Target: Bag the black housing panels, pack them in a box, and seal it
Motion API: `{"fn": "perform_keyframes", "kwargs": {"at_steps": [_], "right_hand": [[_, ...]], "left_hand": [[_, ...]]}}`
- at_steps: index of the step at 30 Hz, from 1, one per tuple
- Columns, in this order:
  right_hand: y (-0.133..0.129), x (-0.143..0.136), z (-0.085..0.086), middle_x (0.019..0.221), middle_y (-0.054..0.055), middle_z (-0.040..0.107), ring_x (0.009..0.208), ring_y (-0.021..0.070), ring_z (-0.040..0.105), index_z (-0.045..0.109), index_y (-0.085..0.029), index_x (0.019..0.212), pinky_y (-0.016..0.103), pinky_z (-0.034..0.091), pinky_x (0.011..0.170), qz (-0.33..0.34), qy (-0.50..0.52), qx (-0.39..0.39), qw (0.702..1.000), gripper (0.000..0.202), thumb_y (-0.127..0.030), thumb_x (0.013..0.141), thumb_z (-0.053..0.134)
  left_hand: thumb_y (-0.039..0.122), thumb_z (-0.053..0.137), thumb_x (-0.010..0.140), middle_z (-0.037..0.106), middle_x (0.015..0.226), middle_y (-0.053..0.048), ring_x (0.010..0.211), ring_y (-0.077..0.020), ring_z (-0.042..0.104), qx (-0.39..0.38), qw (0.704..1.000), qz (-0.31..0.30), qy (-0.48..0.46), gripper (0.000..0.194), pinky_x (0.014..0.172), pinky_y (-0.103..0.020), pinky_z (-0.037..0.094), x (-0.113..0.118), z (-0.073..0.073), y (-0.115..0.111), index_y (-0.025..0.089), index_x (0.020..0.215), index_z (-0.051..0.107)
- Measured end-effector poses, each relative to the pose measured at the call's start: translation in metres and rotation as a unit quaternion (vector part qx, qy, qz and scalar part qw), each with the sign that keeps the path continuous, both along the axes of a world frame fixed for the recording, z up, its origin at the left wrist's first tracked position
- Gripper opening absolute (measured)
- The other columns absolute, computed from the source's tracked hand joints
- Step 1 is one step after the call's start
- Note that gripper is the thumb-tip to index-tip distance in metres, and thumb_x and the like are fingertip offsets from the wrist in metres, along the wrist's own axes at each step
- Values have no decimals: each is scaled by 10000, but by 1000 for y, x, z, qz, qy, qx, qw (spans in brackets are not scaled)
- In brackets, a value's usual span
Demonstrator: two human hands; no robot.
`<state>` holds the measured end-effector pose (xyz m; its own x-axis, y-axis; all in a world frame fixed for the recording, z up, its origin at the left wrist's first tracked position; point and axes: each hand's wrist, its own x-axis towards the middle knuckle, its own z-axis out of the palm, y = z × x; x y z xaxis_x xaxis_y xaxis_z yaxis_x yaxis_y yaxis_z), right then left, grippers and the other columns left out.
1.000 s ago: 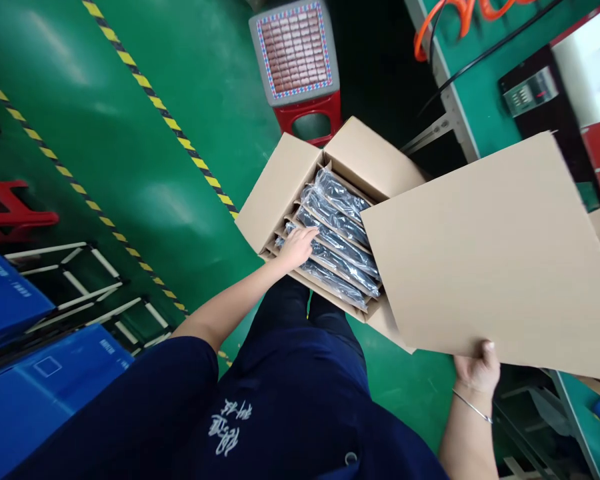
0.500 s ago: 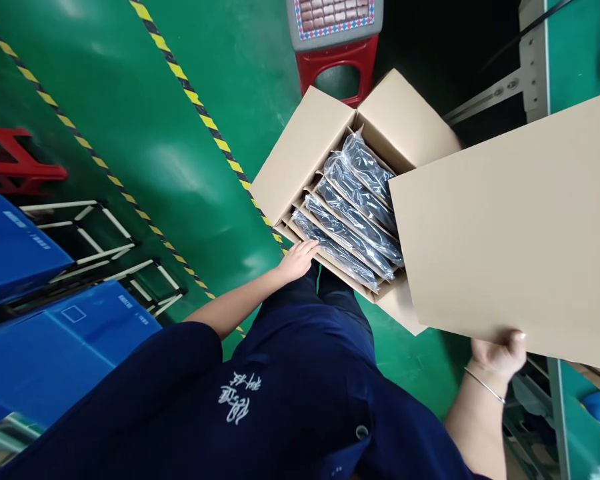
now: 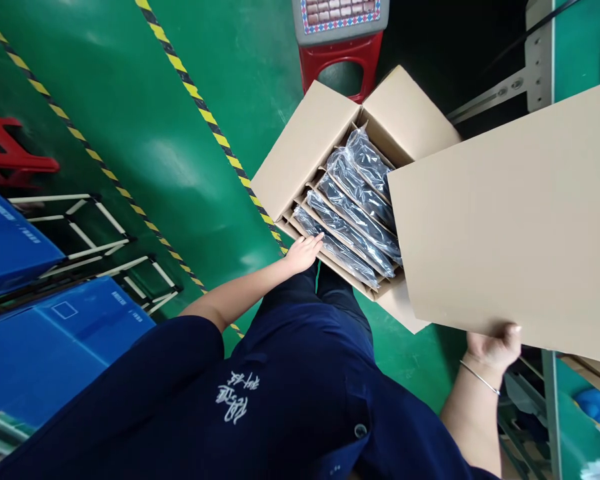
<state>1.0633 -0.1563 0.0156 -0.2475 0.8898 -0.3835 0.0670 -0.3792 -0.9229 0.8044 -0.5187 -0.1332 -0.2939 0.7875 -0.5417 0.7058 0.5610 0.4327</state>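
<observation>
The right hand (image 3: 495,348) holds the board (image 3: 505,220) by its near edge; seemingly gripped only there, it could tip and snag the bags (image 3: 363,223), which lie in the box (image 3: 307,137) just beyond the left hand (image 3: 304,255). That hand's fingers reach over the near side; whether they pinch anything, I cannot tell. The board hides part of the box and runs out of frame.

White glare streaks the glossy green floor (image 3: 175,167) beyond the left hand (image 3: 304,254); clear crinkled plastic bags (image 3: 357,220) glint beside it; deep shadow lies far beyond the right hand (image 3: 495,347).
</observation>
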Motion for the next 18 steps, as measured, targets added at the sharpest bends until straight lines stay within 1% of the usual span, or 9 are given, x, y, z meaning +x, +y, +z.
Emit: {"fn": "perform_keyframes", "kwargs": {"at_steps": [2, 4, 7, 9, 11, 13, 15, 18], "right_hand": [[0, -2, 0, 1279, 90, 644, 1302, 323, 513, 705, -140, 1014, 480, 374, 1179, -26, -4, -7, 1000, 484, -325, 577, 802], [-1, -4, 0, 1263, 104, 650, 1305, 323, 511, 706, -126, 1004, 458, 371, 1185, -40, -7, -13, 999, 506, -314, 549, 821], [0, -5, -1, 1243, 102, 661, 1312, 315, 504, 706, -127, 1011, 445, 363, 1191, -25, -4, -15, 1000, 526, -340, 546, 829], [0, -2, -2, 1248, 83, 663, 1309, 310, 508, 708, -148, 1013, 466, 355, 1192, -12, -5, -12, 1000, 506, -363, 568, 813], [1, 1, -2, 1262, 50, 661, 1310, 308, 510, 707, -185, 1017, 506, 327, 1202, 5, -9, -5, 1000, 466, -389, 607, 793], [1, 4, -3, 1263, 31, 663, 1310, 308, 512, 706, -203, 1013, 527, 313, 1206, 16, -11, -1, 1000, 444, -407, 627, 785], [0, 6, -5, 1257, 39, 664, 1302, 306, 519, 706, -194, 1004, 528, 342, 1189, 10, -14, -6, 1000, 444, -401, 621, 788], [0, 5, -10, 1258, 41, 659, 1298, 305, 523, 706, -191, 985, 539, 390, 1152, 7, -19, -22, 1000, 432, -404, 618, 782]], "left_hand": [[103, 326, 934, 422, 1554, -151, 1214, -284, 582, -7, 1000, 1, 4, 444, 961, -437, 474, -2, -3, 9, 86, 1276, 610], [90, 337, 924, 456, 1533, -149, 1166, -285, 599, -10, 1000, 7, 7, 431, 917, -427, 489, -5, -6, 18, 89, 1251, 617], [83, 371, 903, 486, 1516, -132, 1160, -281, 595, -11, 1000, 11, 8, 441, 889, -410, 497, -8, -7, 23, 99, 1281, 596], [101, 387, 904, 469, 1533, -114, 1171, -272, 587, -6, 1000, 9, 5, 457, 909, -399, 492, -9, -4, 19, 113, 1321, 575], [118, 383, 912, 429, 1562, -101, 1170, -267, 581, -2, 1000, 7, 0, 467, 938, -400, 482, -8, 2, 10, 122, 1341, 568], [119, 369, 910, 393, 1582, -103, 1159, -274, 580, -9, 1000, 7, -4, 476, 929, -416, 482, -4, 9, -1, 119, 1340, 575], [111, 362, 901, 378, 1588, -112, 1172, -288, 570, -26, 1000, 2, -7, 496, 896, -432, 486, 0, 14, -7, 112, 1353, 566], [108, 348, 900, 376, 1585, -132, 1195, -300, 556, -46, 999, -6, -4, 509, 856, -438, 486, 5, 18, -8, 90, 1367, 549]]}}
